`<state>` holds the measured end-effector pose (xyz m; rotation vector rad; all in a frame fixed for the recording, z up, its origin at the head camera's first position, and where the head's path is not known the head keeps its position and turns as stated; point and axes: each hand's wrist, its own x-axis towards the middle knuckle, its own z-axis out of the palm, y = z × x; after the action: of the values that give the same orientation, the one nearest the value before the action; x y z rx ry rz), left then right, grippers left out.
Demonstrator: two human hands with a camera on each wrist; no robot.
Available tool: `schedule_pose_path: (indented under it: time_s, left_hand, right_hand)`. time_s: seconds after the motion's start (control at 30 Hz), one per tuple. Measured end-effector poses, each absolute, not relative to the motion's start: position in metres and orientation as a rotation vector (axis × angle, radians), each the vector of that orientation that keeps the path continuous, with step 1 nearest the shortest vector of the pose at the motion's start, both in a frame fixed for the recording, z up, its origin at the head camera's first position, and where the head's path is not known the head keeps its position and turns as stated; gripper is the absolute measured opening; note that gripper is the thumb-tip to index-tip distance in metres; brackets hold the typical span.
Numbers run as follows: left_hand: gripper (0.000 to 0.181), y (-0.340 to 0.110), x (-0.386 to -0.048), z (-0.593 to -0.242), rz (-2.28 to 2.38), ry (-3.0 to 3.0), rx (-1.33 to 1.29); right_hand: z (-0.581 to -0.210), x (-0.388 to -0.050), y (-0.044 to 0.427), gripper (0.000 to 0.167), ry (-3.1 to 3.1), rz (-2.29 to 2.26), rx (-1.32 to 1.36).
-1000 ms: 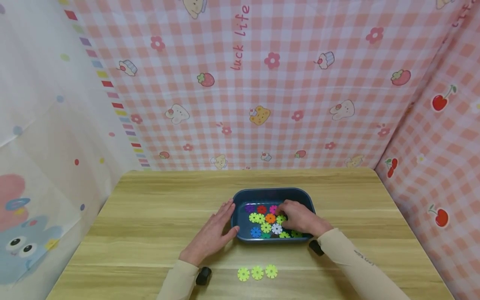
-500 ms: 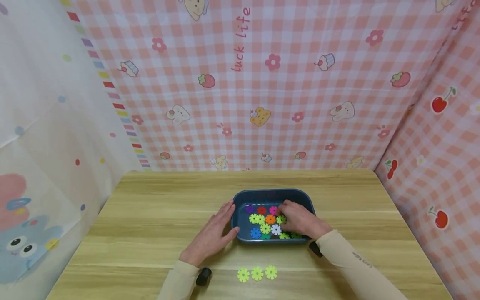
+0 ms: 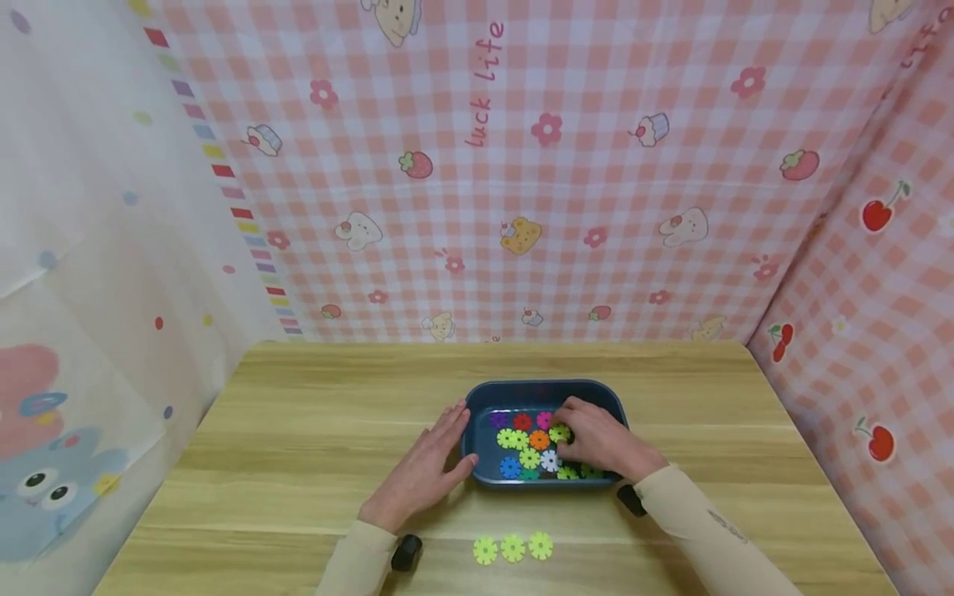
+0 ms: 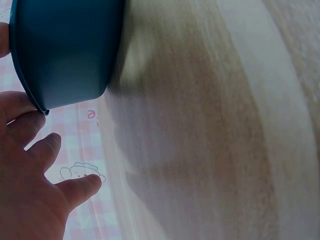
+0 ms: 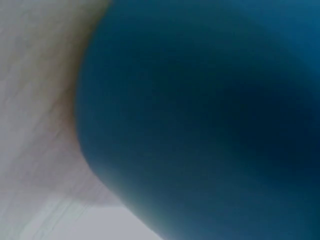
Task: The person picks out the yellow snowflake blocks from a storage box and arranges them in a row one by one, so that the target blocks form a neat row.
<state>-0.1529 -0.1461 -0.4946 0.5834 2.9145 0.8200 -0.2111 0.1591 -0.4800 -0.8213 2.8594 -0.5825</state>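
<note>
A dark blue tray (image 3: 547, 482) holds several notched plastic snowflake discs in yellow-green, purple, red, pink, orange, white, blue and green. My right hand (image 3: 599, 434) reaches over its right side, with fingers bent. Between thumb and index finger it pinches a yellow-green snowflake disc (image 3: 559, 434). The other fingers' tips are partly hidden. Against the tray's left wall, my left hand (image 3: 421, 472) rests with fingers extended; in the left wrist view its fingertips touch the tray rim (image 4: 30, 95). The right wrist view shows only the tray's blurred outer wall (image 5: 190, 140).
Three yellow-green snowflake discs (image 3: 513, 548) lie in a row on the wooden table (image 3: 335, 414), in front of the tray between the forearms. A pink checked cloth (image 3: 477, 182) hangs behind the table, with more cloth at both sides.
Both hands stay nearly in place at the tray. The whole head view shifts slightly downward; the discs in the tray and the row on the table keep their arrangement.
</note>
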Motion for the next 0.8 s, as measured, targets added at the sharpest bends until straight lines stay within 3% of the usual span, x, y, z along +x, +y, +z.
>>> schedule_pose_path:
  time_s: [0.8]
  left_hand:
    - [0.073,-0.145,-0.153,-0.497,0.823,2.912,0.549]
  right_hand:
    - [-0.461,-0.173,0.170,0.028,2.951,-0.875,-0.871]
